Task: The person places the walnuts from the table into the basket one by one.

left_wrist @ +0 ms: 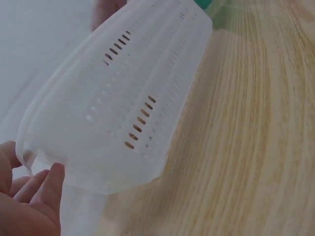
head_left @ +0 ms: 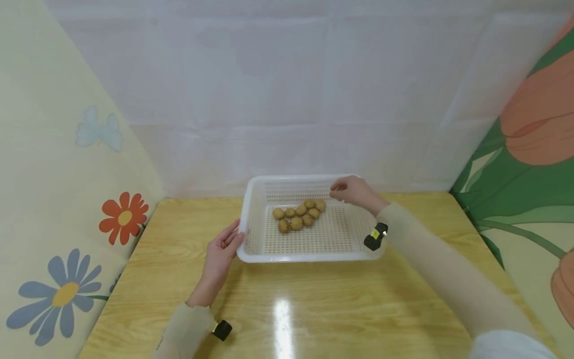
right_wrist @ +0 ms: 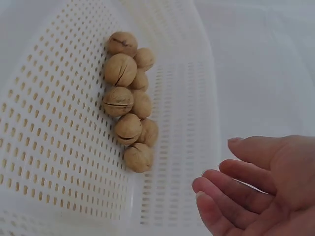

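A white slotted plastic basket [head_left: 309,258] stands on the table, and several tan walnuts [head_left: 296,223] lie bunched on its floor. My left hand [head_left: 222,254] grips the basket's left rim, thumb on top. In the left wrist view, the fingertips of that hand [left_wrist: 37,196] reach under the lip of the basket wall [left_wrist: 78,98]. Over the far right part of the basket is my right hand [head_left: 352,191], with nothing between its fingers. The right wrist view shows that hand [right_wrist: 261,189] loosely curled beside the rim, apart from the cracked-shell walnuts [right_wrist: 120,70].
The wooden table [head_left: 188,219] runs out to both sides and in front of the basket. Close behind it rises a white cloth backdrop [head_left: 269,99]. Flower-printed panels [head_left: 58,209] flank the table left and right.
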Available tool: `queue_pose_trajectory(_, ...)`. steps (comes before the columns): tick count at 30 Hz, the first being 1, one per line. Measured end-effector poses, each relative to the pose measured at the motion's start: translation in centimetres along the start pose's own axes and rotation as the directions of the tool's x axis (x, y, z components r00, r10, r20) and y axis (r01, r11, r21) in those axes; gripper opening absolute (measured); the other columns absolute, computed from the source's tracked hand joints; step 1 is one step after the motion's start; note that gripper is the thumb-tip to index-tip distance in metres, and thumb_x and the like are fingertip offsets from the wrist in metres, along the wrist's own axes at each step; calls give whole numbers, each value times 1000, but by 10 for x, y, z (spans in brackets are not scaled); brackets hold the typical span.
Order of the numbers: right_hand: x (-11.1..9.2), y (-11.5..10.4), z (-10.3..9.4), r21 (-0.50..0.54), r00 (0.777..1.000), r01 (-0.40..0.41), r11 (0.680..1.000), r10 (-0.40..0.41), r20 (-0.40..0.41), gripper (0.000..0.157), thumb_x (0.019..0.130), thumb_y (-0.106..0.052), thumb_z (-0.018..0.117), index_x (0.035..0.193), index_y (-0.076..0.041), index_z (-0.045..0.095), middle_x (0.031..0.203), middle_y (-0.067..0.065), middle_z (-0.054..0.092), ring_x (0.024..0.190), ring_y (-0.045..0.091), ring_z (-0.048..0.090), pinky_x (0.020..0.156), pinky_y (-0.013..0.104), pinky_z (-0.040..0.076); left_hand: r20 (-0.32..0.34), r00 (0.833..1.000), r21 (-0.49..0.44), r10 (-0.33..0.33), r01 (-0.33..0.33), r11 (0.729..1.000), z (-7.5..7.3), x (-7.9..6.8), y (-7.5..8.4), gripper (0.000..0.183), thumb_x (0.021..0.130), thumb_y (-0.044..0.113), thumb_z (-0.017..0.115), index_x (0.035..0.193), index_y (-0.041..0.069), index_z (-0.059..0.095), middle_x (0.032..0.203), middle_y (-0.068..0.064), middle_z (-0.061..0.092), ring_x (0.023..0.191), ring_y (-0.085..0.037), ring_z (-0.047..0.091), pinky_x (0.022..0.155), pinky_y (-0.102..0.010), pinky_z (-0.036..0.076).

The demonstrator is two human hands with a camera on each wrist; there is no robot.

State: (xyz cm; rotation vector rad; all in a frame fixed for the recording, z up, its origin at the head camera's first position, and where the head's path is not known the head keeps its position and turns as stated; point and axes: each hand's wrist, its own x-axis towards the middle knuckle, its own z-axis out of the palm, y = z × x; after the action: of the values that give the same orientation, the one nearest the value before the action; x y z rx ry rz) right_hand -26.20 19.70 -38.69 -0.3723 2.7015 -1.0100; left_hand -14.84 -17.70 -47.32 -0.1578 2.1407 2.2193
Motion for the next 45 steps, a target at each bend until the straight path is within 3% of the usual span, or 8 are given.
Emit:
queue_pose_trajectory(9, -54, 22, -14, -32, 980, 110, 993, -114, -166, 36, 109, -23, 56, 127, 5, 68, 123, 24, 71, 111, 38, 67, 97, 53, 56, -6, 1000, 0, 17, -17, 1000, 2, 0, 0, 51, 106, 17, 64, 154, 8, 51, 146, -22, 59, 110, -3, 69, 91, -25, 59)
queue_pose_trajectory(16, -104, 54, -11, -109, 944, 114, 988, -141, -297, 36, 111, -18, 49, 134, 7, 62, 129, 27, 67, 113, 42, 65, 91, 58, 57, -17, 1000, -10, 9, -10, 1000, 2, 0, 1, 51, 106, 17, 64, 154, 8, 50, 146, -22, 59, 110, -3, 68, 91, -25, 59)
queue_pose_trajectory(23, -139, 89, 2, -205, 916, 61, 977, -136, -377, 48, 113, -24, 45, 144, 13, 50, 144, 36, 52, 134, 55, 47, 110, 70, 38, -11, 1000, -15, 10, -10, 1000, 2, 0, 1, 51, 106, 18, 64, 154, 9, 50, 147, -22, 58, 112, -3, 68, 92, -25, 59)
queue_pose_trajectory(29, -151, 106, 17, -386, 912, -1, 922, -158, -380, 59, 111, -33, 51, 151, 10, 44, 151, 40, 42, 142, 62, 30, 115, 75, 25, -13, 1000, -20, 12, -12, 1000, 3, -2, 0, 51, 106, 17, 64, 154, 8, 50, 148, -23, 57, 111, -3, 68, 92, -25, 58)
queue_pose_trajectory(33, -151, 112, 26, -462, 914, -51, 885, -145, -379, 64, 111, -40, 49, 155, 6, 41, 156, 38, 36, 145, 62, 23, 113, 79, 23, -14, 1000, -17, 14, -15, 1000, 3, -2, 0, 51, 106, 18, 64, 154, 8, 50, 148, -23, 57, 112, -2, 68, 93, -24, 58)
queue_pose_trajectory(45, -152, 122, 36, -474, 911, -103, 874, -108, -398, 70, 109, -51, 47, 160, -4, 37, 162, 35, 29, 150, 59, 16, 115, 81, 13, -44, 999, 0, 22, -22, 1000, 4, -3, -2, 50, 105, 18, 66, 152, 8, 53, 142, -21, 63, 109, -3, 69, 91, -24, 59)
